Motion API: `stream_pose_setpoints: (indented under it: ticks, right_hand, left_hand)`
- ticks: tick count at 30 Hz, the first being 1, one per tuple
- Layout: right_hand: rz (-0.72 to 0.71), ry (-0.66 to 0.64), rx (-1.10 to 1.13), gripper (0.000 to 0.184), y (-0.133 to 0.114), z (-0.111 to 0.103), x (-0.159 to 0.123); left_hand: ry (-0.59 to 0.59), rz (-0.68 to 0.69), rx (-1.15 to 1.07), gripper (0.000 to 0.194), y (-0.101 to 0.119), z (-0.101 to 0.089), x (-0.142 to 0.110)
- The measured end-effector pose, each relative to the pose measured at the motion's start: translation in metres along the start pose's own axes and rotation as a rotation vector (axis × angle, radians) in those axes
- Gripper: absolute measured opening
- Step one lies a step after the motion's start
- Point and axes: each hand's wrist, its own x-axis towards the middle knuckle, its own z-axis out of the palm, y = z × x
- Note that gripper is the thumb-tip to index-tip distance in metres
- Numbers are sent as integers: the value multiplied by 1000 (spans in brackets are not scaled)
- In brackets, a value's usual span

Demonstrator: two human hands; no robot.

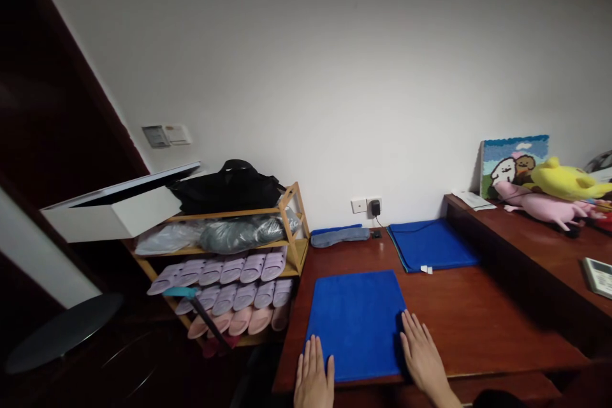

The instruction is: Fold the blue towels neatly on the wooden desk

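Note:
A blue folded cloth (pixel 356 322) lies flat near the front edge of the wooden table. At its lower left corner rests my left hand (pixel 314 373), fingers stretched out and the thumb apart on the cloth. My right hand (pixel 422 352) lies along the cloth's right edge, its fingers extended and holding nothing. Farther back on the table, by the wall, is a second stack of blue folded cloth (pixel 433 244) with small white tags on its front edge.
A grey-blue pouch-like item (pixel 340 237) lies near the wall, below a socket with a black plug (pixel 375 207). Left stands a wooden shoe rack (pixel 295 239) with slippers, bags and a white box (pixel 143 211). A raised ledge on the right bears plush toys (pixel 549 204).

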Motion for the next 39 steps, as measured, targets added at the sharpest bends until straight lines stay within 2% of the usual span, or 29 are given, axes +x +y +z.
stream_pose_setpoints:
  ticks: [4,7,9,11,14,17,19,20,22,24,30,32,35,39]
  right_hand:
    - [32,-105,-22,67,-10,-13,26]
    - [27,-144,-41,68,-9,-6,30]
    - [15,-142,-47,69,-7,-1,29]
    - [10,-138,-49,68,-5,3,27]
    - [13,-134,-54,67,-3,2,27]
    - [1,-144,-67,66,-3,-1,26]
    - [-15,-165,-81,66,-3,-3,26]
    - [-16,-173,-87,66,-3,-4,26]
    - [-8,-180,-97,67,-4,-5,26]
    - [3,-175,-98,68,-6,-7,26]
    - [25,-167,-70,69,-9,-10,25]
    - [31,-182,-86,70,-9,-9,25]
    - [48,-198,-106,70,-9,-7,28]
    - [63,-173,-103,69,-11,-12,48]
  left_hand:
    - [-49,-20,13,65,-2,-1,-1]
    - [-84,-64,39,67,0,-4,2]
    - [-91,-73,37,66,14,-11,9]
    - [-101,-19,-6,64,42,-23,22]
    - [-160,164,-138,61,104,-42,45]
    - [-268,314,-258,62,164,-53,63]
    - [-338,339,-296,63,186,-52,69]
    - [-362,332,-304,64,189,-50,71]
    - [-378,301,-289,65,180,-45,71]
    - [-362,265,-244,66,156,-39,70]
    - [-301,2,-59,68,49,-32,71]
    - [-263,-68,-14,68,22,-30,69]
    - [-213,-84,11,69,3,-24,64]
    - [-171,-82,25,71,3,-19,61]
